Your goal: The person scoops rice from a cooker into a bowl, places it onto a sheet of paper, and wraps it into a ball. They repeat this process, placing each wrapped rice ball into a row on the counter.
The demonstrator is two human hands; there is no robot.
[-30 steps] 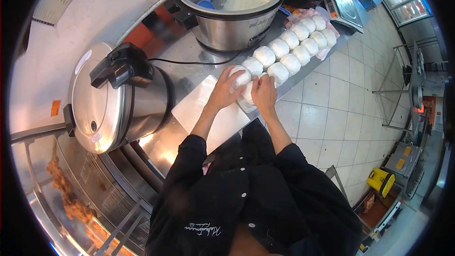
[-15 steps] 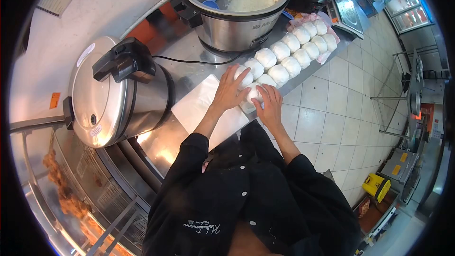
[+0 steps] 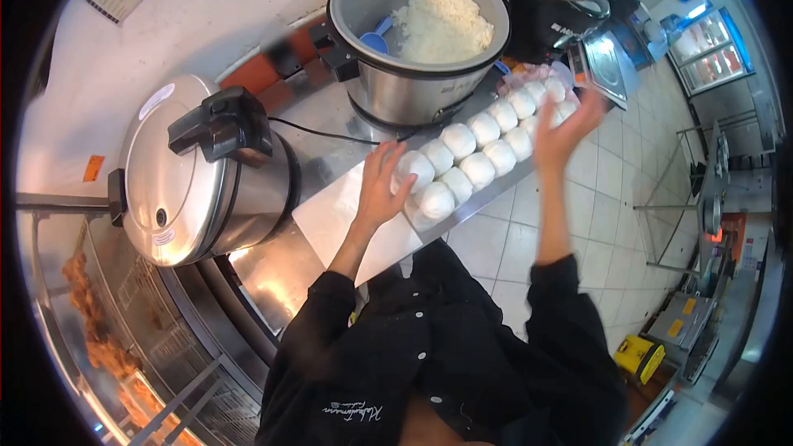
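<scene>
Two rows of white round balls [image 3: 460, 140], which look like portions of rice, run along the steel counter. My left hand [image 3: 382, 188] is at the near end, its fingers stretched out and apart against the side of the end ball [image 3: 415, 168]. Over the far end of the rows, my right hand [image 3: 568, 134] is raised and blurred, thumb and fingers apart, with nothing seen in it. It hides some of the far balls. White sheets [image 3: 351, 227] lie flat below my left wrist.
An uncovered rice cooker [image 3: 396, 87] holds cooked rice [image 3: 450, 25] and a blue scoop [image 3: 376, 37]. A lidded steel cooker [image 3: 173, 182] stands left, with a black cord [image 3: 326, 132] nearby. A black cooker [image 3: 541, 21], pink cloth [image 3: 529, 74] and scale [image 3: 599, 66] are farther back.
My right hand has left the near-end ball and swung up and right to the far end. My left hand has shifted slightly down and left. The black cooker's pale lid underside now shows.
</scene>
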